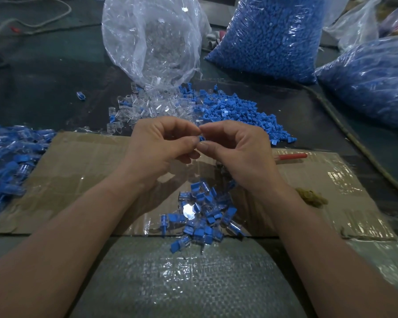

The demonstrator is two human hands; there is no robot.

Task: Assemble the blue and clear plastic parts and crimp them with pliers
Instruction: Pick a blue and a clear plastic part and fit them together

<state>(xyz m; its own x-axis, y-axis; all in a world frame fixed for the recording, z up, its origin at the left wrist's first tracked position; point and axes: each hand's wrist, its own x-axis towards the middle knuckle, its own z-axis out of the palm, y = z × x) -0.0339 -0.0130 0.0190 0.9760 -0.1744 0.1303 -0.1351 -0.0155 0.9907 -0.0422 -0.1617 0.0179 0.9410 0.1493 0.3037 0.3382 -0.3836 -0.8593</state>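
Above woven sheet (186,283), left hand (161,145) and right hand (239,152) pinch blue part (201,138).

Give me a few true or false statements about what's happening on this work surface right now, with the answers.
1. The left hand and the right hand pinch a small blue part between their fingertips. True.
2. The clear bag stands sealed. False: it lies open, and clear parts spill out of its mouth.
3. A pile of joined blue-and-clear pieces lies on the cardboard, nearer the person than the hands. True.
4. The right hand grips the red-handled tool. False: the tool lies untouched on the cardboard, to the right of that hand.
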